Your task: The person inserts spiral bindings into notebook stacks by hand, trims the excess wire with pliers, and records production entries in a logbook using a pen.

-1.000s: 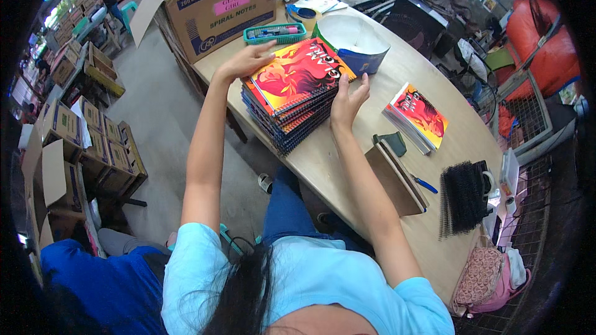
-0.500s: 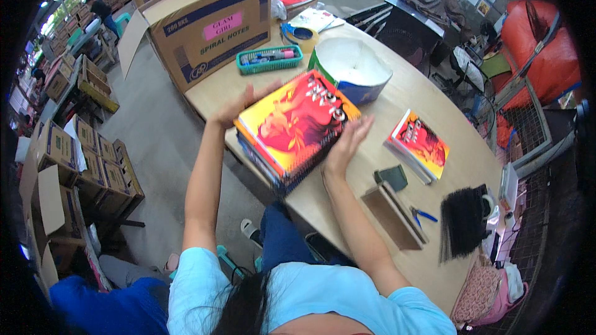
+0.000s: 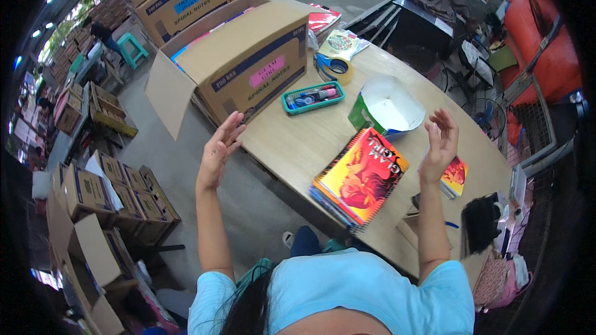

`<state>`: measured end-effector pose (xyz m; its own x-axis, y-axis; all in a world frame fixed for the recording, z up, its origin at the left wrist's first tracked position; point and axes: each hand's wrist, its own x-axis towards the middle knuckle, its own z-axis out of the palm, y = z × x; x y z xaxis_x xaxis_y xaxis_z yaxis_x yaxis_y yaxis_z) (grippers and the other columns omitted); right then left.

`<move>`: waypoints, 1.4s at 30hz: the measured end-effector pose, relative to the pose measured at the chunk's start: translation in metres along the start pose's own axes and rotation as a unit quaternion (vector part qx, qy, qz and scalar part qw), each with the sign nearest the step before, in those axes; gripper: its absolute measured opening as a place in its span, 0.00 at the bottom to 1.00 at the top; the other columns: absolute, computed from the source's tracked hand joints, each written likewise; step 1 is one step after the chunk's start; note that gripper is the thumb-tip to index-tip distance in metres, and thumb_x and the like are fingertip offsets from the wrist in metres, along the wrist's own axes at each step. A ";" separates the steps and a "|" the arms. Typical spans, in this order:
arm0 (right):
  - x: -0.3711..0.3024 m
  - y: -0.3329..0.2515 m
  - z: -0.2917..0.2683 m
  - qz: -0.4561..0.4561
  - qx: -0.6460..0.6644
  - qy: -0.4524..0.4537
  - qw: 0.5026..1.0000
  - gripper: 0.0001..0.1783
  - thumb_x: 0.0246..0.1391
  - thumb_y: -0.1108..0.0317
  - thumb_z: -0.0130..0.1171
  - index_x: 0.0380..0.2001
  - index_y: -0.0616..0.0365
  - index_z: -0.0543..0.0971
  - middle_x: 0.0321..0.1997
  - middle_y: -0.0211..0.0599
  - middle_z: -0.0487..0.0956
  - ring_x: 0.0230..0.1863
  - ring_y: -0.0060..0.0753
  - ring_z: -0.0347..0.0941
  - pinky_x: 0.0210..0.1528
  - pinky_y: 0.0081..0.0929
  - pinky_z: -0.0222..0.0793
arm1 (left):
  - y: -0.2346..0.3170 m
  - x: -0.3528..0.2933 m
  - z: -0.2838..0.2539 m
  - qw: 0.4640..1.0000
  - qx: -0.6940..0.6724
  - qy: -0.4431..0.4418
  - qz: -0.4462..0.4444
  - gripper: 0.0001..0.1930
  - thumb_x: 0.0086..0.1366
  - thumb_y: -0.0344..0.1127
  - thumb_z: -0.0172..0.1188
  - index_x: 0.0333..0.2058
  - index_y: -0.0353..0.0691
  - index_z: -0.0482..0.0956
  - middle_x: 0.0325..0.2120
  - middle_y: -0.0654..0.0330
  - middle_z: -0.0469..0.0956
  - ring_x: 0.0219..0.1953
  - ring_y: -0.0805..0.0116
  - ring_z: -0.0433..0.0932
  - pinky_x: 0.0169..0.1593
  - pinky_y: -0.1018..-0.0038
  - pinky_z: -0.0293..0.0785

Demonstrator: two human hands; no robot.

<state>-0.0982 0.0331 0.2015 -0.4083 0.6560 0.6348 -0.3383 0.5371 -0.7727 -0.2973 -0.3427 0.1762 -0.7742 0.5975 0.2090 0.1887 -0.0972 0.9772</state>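
A stack of spiral notebooks (image 3: 366, 177) with red and yellow covers lies on the table (image 3: 282, 149) near its front edge. To its left my left hand (image 3: 220, 149) is raised with the fingers apart, holding nothing, close to the big open carton (image 3: 248, 56). My right hand (image 3: 442, 142) is lifted at the stack's right, also empty, fingers spread and slightly curled. It stands apart from the stack. Behind my right wrist a smaller pile of like notebooks (image 3: 455, 175) is partly hidden. Colourful items show inside the carton's open top.
A green basket of pens (image 3: 313, 98), a tape dispenser (image 3: 334, 69) and a white-lined cut container (image 3: 390, 107) stand beyond the stack. A black brush (image 3: 479, 226) lies at the right. More cartons (image 3: 183, 9) are stacked behind, others (image 3: 90, 192) at the left.
Both hands have let go of the notebook stack and moved apart. The stack now rests on the table. The view has shifted, so the carton appears further right.
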 end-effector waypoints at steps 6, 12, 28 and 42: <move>0.026 -0.011 0.040 0.099 -0.127 -0.220 0.962 0.12 0.55 0.67 0.57 0.42 0.60 0.78 0.38 0.35 0.79 0.40 0.24 0.74 0.42 0.25 0.70 | 0.049 0.010 -0.047 0.972 0.192 0.095 0.100 0.38 0.50 0.55 0.67 0.58 0.42 0.69 0.58 0.54 0.65 0.58 0.56 0.66 0.58 0.60 0.64; 0.064 0.007 0.102 0.086 -0.261 -0.361 0.891 0.17 0.49 0.63 0.61 0.42 0.59 0.79 0.30 0.38 0.80 0.29 0.28 0.77 0.34 0.25 0.72 | 0.064 0.040 -0.063 0.922 0.349 0.069 0.150 0.36 0.48 0.49 0.69 0.56 0.43 0.70 0.60 0.51 0.63 0.60 0.53 0.64 0.59 0.59 0.63; 0.205 0.301 0.304 0.333 -0.152 -0.232 0.901 0.21 0.49 0.65 0.60 0.47 0.59 0.75 0.30 0.36 0.80 0.24 0.26 0.74 0.24 0.24 0.70 | 0.013 0.365 -0.033 0.775 0.528 -0.194 0.289 0.36 0.57 0.61 0.56 0.61 0.52 0.63 0.63 0.43 0.52 0.63 0.40 0.56 0.61 0.49 0.58; 0.265 0.495 0.438 0.342 -0.215 -0.069 0.912 0.46 0.38 0.38 0.65 0.46 0.74 0.73 0.45 0.66 0.76 0.45 0.54 0.76 0.51 0.39 0.69 | -0.058 0.542 0.021 0.751 0.547 -0.348 0.127 0.27 0.46 0.59 0.54 0.34 0.44 0.84 0.30 0.42 0.79 0.36 0.49 0.78 0.40 0.56 0.74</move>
<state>-0.7446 0.2405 -0.0112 -0.5115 0.8589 -0.0240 0.3873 0.2056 -0.8987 -0.7154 0.0034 0.2316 -0.1977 0.9785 -0.0580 0.9550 0.2056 0.2140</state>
